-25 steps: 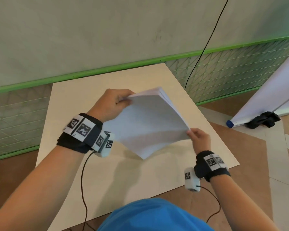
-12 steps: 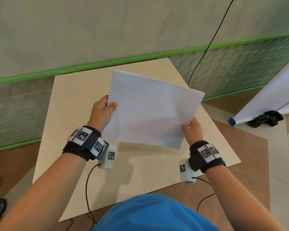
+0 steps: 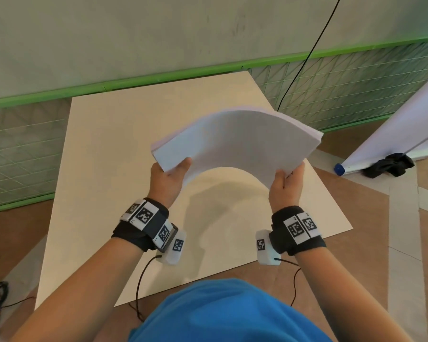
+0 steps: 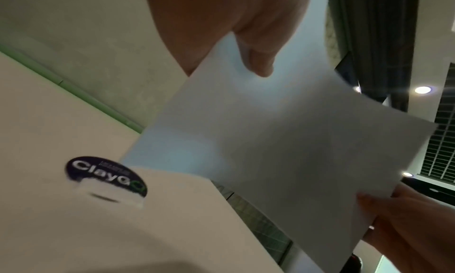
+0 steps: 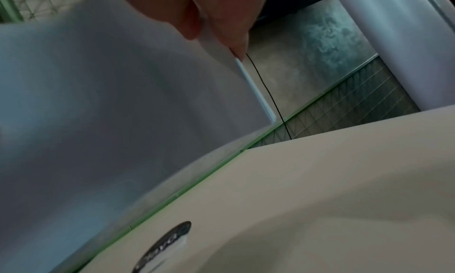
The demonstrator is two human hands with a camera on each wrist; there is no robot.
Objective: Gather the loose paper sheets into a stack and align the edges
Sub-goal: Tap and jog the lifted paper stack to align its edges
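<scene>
**Paper stack bowed in mid-air ahead of squaring**

A person holds the paper stack [image 3: 235, 144] clear above the beige table [image 3: 104, 169], bent into an upward arch between both hands. The left hand [image 3: 167, 180] pinches the near left corner, thumb on top and fingers underneath; the right hand [image 3: 286, 185] grips the near right corner the same way, its thumb [image 5: 189, 24] and fingers closed on the sheet edge in the right wrist view. No loose sheets show on the table, so gathering appears done and aligning is the step in hand.

The right short edge [image 3: 316, 141] looks fairly flush from the head view, while the left end shows a slight fan; the wrist views are blurred, so how even the far edges are cannot be judged.

To square it well, the arch should probably be let out gently so air between the sheets lets them slide, then the grip loosened just enough for the stack to drop on its long edge against the table and be tapped, turned, and tapped on the short edge. Too firm a pinch at the corners would likely lock in any offset or crease the sheets; too slack a hold risks spilling them.
</scene>
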